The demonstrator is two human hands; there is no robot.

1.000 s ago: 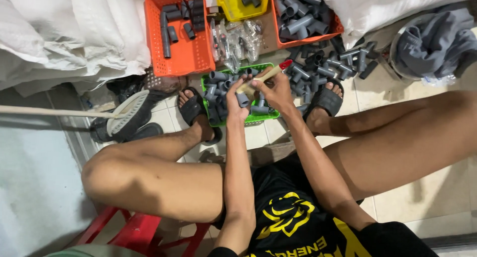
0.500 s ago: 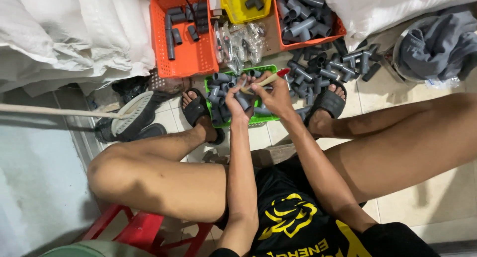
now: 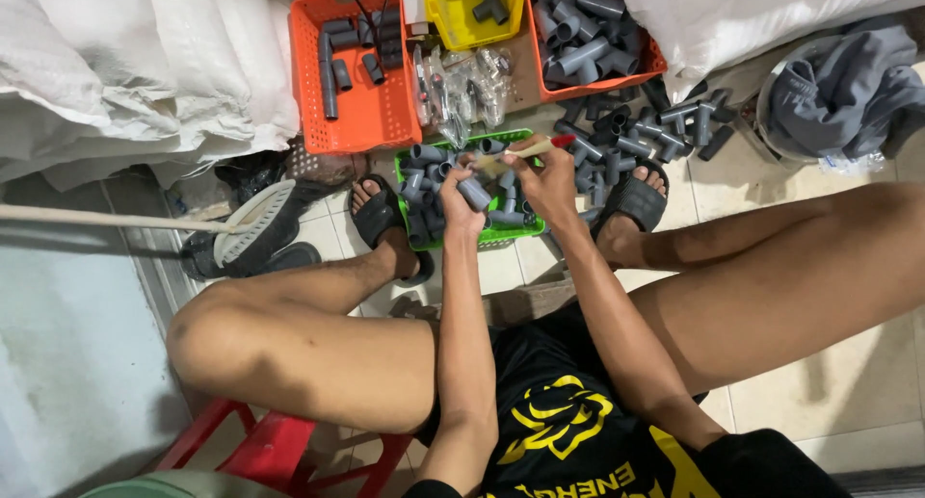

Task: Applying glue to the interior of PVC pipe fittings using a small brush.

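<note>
Left hand (image 3: 461, 207) grips a grey fitting (image 3: 474, 193); right hand (image 3: 545, 182) brushes (image 3: 525, 152) it.

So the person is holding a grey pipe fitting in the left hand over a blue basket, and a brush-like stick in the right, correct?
Not quite: the basket is green, not blue, as the head view shows. The left hand does hold a grey pipe fitting over it, and the right hand holds a brush-like stick.

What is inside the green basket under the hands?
The green basket holds grey pipe fittings, short tubes and elbows. The left hand holds one and the right hand a thin stick. The hands cover the basket's middle.
</note>
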